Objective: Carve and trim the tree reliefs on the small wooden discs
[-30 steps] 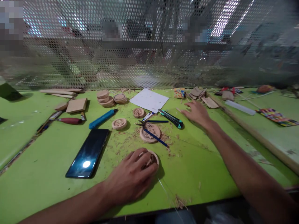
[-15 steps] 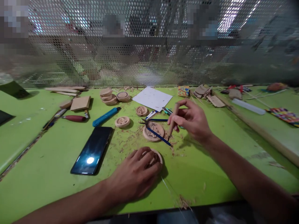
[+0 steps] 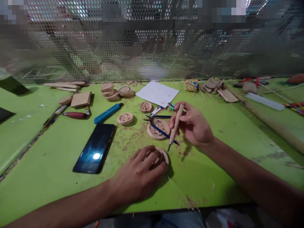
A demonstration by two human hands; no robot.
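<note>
**Carved disc and carving tool, near centre of desk**

The left hand (image 3: 140, 177) is lying over the carved disc (image 3: 164, 155). Its grip is curling onto the rim and pinning the disc flat to the green desk (image 3: 213, 171) among shavings. The right hand (image 3: 193, 125) is clenching the carving tool (image 3: 175, 126) pen-fashion, with the blade tip hovering at the disc's far right edge. The disc is looking light, stiff and apt to slide, and its relief is looking fragile, so the rim is probably the safest hold. The tool is best taken by its wooden handle, clear of the sharp tip. A phone (image 3: 95, 152) is lying to the left.
</note>
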